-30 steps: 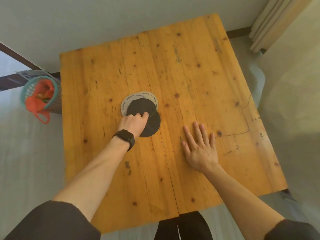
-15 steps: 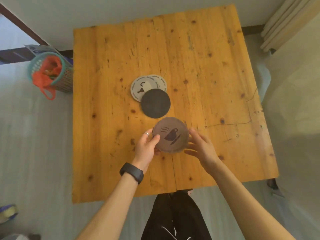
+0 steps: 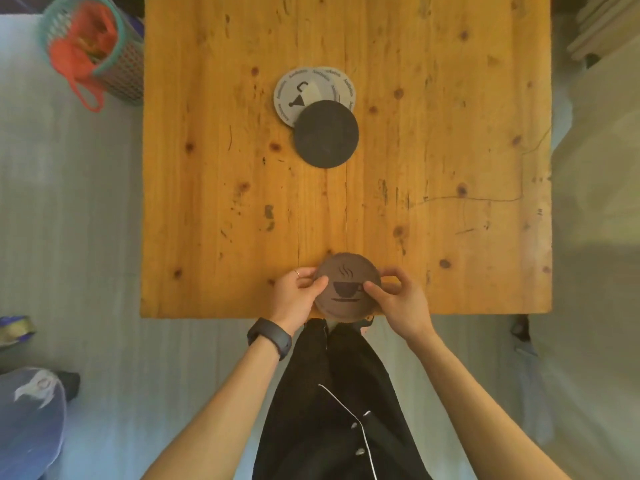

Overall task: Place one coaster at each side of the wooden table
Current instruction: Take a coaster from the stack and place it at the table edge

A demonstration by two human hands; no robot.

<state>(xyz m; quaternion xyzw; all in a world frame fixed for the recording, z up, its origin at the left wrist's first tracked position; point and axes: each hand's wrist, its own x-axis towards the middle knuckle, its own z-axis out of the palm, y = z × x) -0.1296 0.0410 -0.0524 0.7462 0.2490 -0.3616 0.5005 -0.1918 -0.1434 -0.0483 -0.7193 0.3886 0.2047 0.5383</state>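
A round brown coaster [image 3: 347, 286] with a coffee-cup print is at the near edge of the wooden table [image 3: 433, 150], slightly over the edge. My left hand [image 3: 298, 294] pinches its left rim and my right hand [image 3: 398, 296] pinches its right rim. Near the table's middle lies a plain black coaster [image 3: 326, 134], overlapping two pale grey printed coasters [image 3: 300, 93] behind it.
A teal woven basket [image 3: 93, 46] with an orange bag inside stands on the floor at the table's far left corner. A blue object [image 3: 27, 420] lies on the floor at lower left. Curtain folds [image 3: 602, 26] hang at upper right.
My left hand lifted the brown coaster off the pile; both hands brought it from the table's middle to the near edge. The grey coasters under it are uncovered.
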